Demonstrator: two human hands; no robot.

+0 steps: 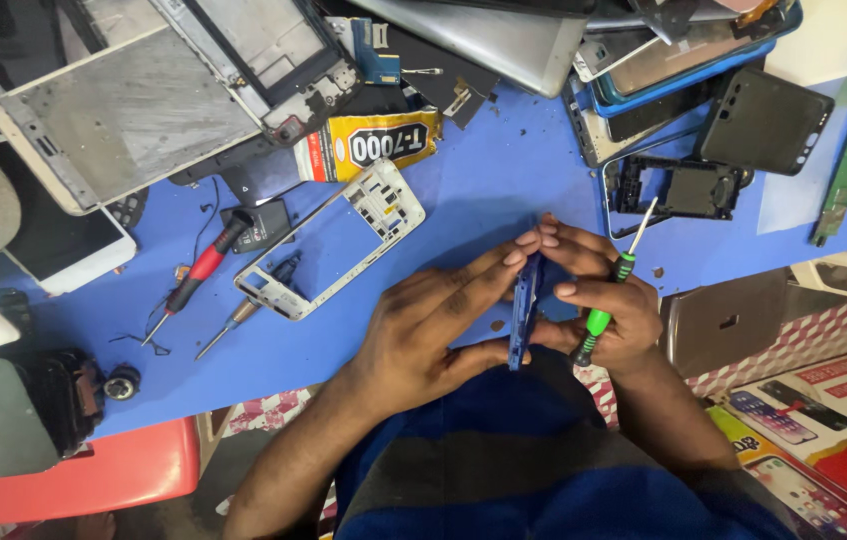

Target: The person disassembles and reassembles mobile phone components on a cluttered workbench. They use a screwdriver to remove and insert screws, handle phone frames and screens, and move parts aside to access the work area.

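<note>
Blue phone frame (522, 312) stands on edge above the near edge of the blue mat (483, 190), pinched between both hands. Left hand (423, 335) fingers clamp its left face; right hand (611, 310) presses the right, also gripping a green-handled screwdriver (611, 295). Farther left lies a white phone frame (333, 240) beside a red screwdriver (198, 272).
</note>
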